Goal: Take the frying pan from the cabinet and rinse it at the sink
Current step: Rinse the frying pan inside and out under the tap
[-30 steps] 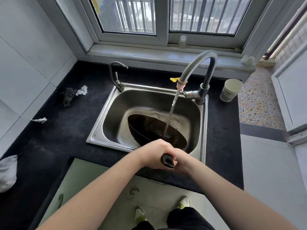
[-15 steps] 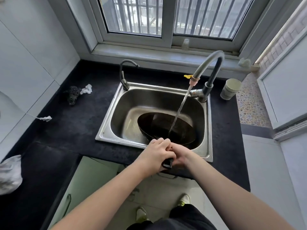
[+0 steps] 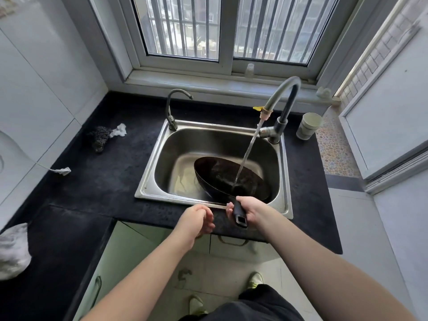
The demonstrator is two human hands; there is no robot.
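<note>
Only the right hand [image 3: 249, 210] is wrapped around the handle of the frying pan [image 3: 229, 179] tilted in the sink [image 3: 148, 181] under the tap stream, left hand [image 3: 196, 222] loose and empty beside it, so a wet grip could easily slip.

Frying pan [image 3: 228, 179] under running water in the sink [image 3: 157, 163]

Dark, round and wet, it lies tilted in the steel basin's right half, its black handle [image 3: 239, 214] jutting over the near rim; the stream strikes its inside.
</note>
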